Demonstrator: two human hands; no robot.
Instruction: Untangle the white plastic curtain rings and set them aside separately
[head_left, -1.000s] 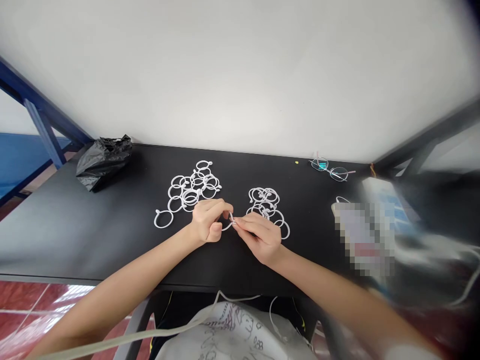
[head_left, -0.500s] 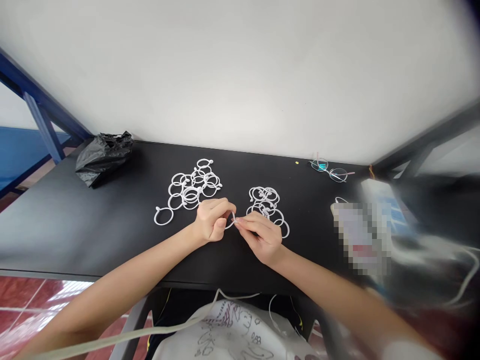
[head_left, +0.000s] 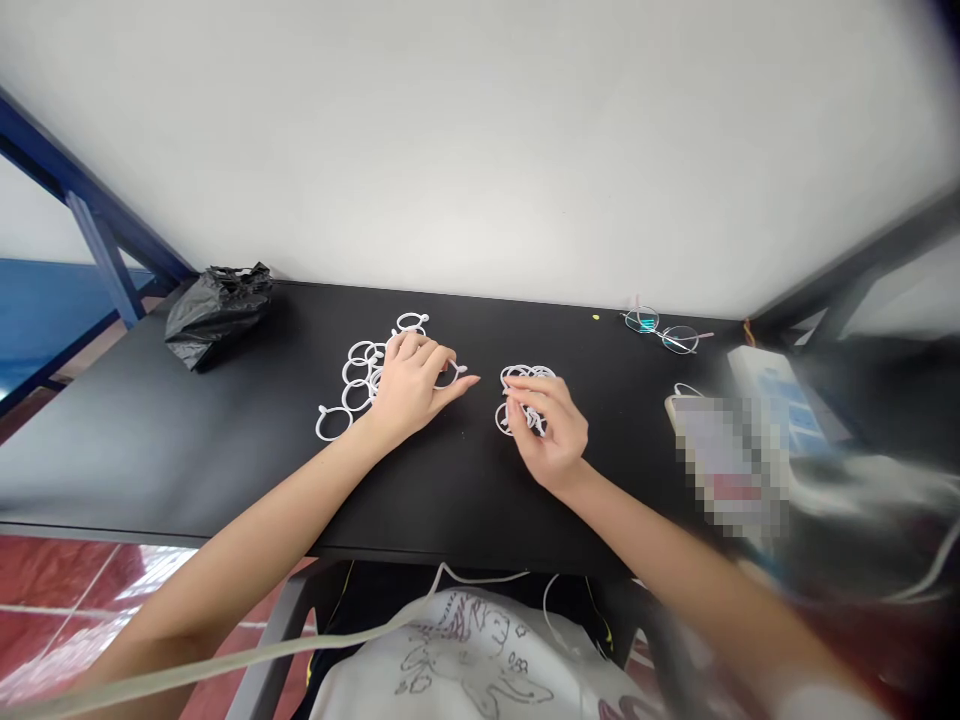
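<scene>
Two heaps of white plastic rings lie on a black table [head_left: 225,440]. My left hand [head_left: 409,385] rests on the right side of the left heap [head_left: 358,375], fingers curled round a single white ring [head_left: 451,373] with the index finger pointing right. My right hand [head_left: 547,430] is on the right heap [head_left: 517,378], fingertips pinched on one of its rings. The hands are apart, with a strip of bare table between them.
A crumpled black plastic bag [head_left: 217,310] sits at the table's far left. A pair of glasses [head_left: 664,333] lies at the back right. A pixelated object [head_left: 727,460] and a blue-white box [head_left: 780,400] are at the right. A white wall stands behind.
The hands, which together held one ring near the table's front, have separated. The left carried the ring back to the left heap; the right reached to the right heap.
</scene>
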